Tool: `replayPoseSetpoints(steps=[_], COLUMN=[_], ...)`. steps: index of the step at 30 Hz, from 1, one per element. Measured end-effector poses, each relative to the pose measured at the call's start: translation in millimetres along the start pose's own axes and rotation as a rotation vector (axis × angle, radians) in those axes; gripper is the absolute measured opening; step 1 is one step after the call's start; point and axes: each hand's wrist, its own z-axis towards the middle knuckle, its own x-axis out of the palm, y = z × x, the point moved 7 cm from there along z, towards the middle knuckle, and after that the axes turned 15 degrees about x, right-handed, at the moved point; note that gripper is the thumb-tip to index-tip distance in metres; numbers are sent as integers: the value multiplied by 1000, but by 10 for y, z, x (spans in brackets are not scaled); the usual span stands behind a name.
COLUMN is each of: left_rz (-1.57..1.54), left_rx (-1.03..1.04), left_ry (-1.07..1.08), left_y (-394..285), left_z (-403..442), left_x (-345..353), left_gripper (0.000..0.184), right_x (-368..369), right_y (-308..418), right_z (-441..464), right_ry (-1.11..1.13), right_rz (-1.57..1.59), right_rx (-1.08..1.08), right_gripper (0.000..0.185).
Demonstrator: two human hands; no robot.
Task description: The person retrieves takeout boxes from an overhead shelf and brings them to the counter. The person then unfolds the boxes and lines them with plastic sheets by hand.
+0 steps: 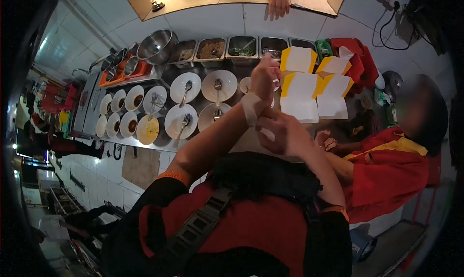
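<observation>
My left hand (266, 81) is raised over the counter with its fingers loosely apart, partly smeared by motion, and nothing shows in it. A beige wristband (251, 109) wraps my left wrist. Just below that wrist, my right hand (280, 134) has its fingers bent inward, close to the band's lower edge. Whatever they may hold is hidden. Beyond my forearm lie white bowls (219, 86) with forks in them. Right of my hands stand open white and yellow cartons (299, 105); a small white cup (245, 84) sits left of my left hand.
Steel food pans (210, 51) line the wall, beside a large steel bowl (157, 46). Small bowls with dark sauce (132, 125) and a bowl of yellow food (148, 130) stand left. A co-worker in red (391, 180) is close on my right. Another person's hand (278, 3) rests at the hatch.
</observation>
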Motion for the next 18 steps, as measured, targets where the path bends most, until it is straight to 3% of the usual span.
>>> replayPoseSetpoints(steps=[4, 5, 7, 8, 10, 11, 12, 14, 15, 18], left_rz=[-132, -149, -169, -170, 166, 445, 445, -183, -28, 24], left_rx=[-121, -146, -195, -201, -94, 298, 292, -360, -269, -257], left_ry=[62, 53, 25, 15, 120, 266, 267, 177, 85, 43], left_y=[409, 475, 650, 748, 915, 828, 961, 1530, 1177, 972], left_z=[-13, -33, -33, -47, -34, -163, -135, -187, -291, -353], left_x=[-42, -95, -185, -205, -237, -171, -188, -189, -119, 61], left_gripper=[37, 37, 38, 38, 36, 33, 33, 28, 24, 23], right_x=[324, 390, 443, 519, 210, 144, 129, 173, 274, 270], right_y=[-126, -167, -453, -473, -225, -71, -13, 221, 208, 320], right_z=[3, 9, 82, 101, 117, 154, 232, 259, 265, 292], right_ry=[258, 274, 142, 151, -527, -695, -694, -711, -650, -557], right_rz=[13, 23, 59, 63, -57, -159, -159, -230, -180, -173], right_rx=[27, 34, 315, 320, 41, -172, -166, -334, -359, -510], right_gripper=[20, 20, 21, 21, 25, 27, 27, 22, 18, 17])
